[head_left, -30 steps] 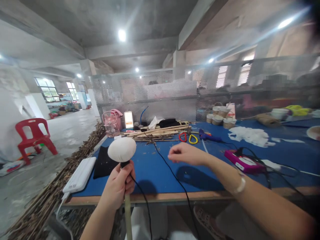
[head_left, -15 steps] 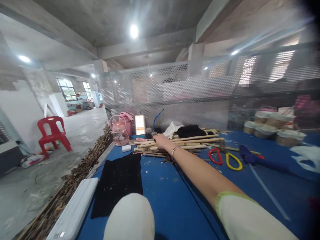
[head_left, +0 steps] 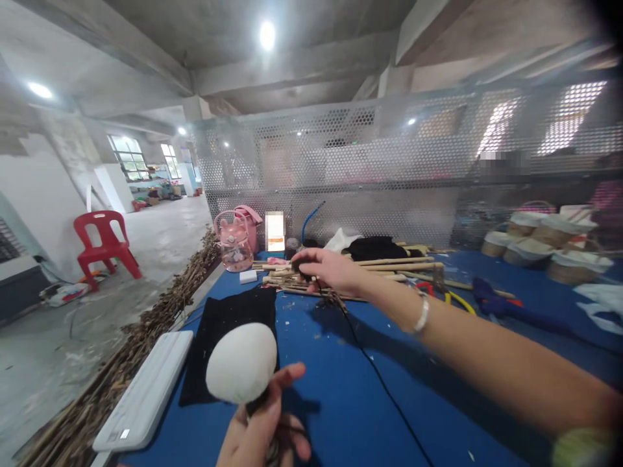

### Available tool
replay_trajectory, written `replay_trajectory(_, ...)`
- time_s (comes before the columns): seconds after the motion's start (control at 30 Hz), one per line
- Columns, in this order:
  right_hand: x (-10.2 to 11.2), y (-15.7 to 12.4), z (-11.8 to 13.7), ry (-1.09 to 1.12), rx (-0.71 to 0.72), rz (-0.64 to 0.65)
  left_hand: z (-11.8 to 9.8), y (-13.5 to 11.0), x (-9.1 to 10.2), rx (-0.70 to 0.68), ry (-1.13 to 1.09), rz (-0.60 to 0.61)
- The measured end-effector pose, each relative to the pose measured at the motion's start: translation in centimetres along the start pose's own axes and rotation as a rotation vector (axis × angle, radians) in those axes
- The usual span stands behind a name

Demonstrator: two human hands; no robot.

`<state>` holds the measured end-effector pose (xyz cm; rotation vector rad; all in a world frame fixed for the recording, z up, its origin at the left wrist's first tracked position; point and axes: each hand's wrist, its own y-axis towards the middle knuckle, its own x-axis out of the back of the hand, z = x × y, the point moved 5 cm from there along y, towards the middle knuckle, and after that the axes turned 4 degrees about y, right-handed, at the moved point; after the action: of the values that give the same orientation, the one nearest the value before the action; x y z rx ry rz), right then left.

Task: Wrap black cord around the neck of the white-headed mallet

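Over the blue table (head_left: 341, 383), right hand (head_left: 335, 269) has pulled back since last frame and left hand (head_left: 263, 431) has brought the white-headed piece (head_left: 242, 363) up at 7 o'clock, grip loosely round its neck. Looks like a fetching step, so the next move needs a steady left; right forearm slants from 4, fingertips toward 10, seemingly pinching a small dark thing (head_left: 296, 264).

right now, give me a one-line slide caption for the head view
Left hand holds a white-topped object; right hand is at a small dark item over wooden sticks.
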<state>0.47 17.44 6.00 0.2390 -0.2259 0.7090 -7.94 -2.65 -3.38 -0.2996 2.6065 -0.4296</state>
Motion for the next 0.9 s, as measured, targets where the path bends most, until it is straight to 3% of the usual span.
replay_trajectory(0.1, -3.8, -5.8, 2.6, 0.312, 0.019, 0.174, -0.6, -0.3, -1.5, -0.101, -0.128, -0.028)
replay_trajectory(0.17, -5.3, -8.5, 3.2, 0.484, 0.006, 0.195, -0.7, -0.6, -2.5, -0.158, -0.197, -0.059)
replay_trajectory(0.27, -5.5, -10.4, 2.6, 0.74, -0.011, 0.09, -0.3, -1.0, -4.0, -0.166, -0.228, -0.015)
replay_trajectory(0.4, -4.2, -11.5, 0.6, 0.94, -0.023, -0.086, 0.7, -1.3, -5.1, -0.132, -0.179, 0.059)
replay_trajectory(0.5, -3.6, -12.4, -0.4, 0.979, 0.008, -0.164, 1.3, -1.0, -5.4, -0.13, -0.121, 0.047)
replay_trajectory(0.63, -4.2, -13.4, -1.5, 0.853, 0.05, -0.211, 1.9, -0.3, -5.3, -0.085, -0.147, -0.067)
replay_trajectory(0.73, -5.4, -13.9, -2.6, 0.79, -0.022, -0.177, 1.8, -0.2, -5.2, -0.115, -0.162, -0.104)
replay_trajectory(0.9, -6.0, -14.3, -3.0, 0.684, -0.093, -0.131, 1.9, -0.2, -5.1, -0.176, -0.066, -0.065)
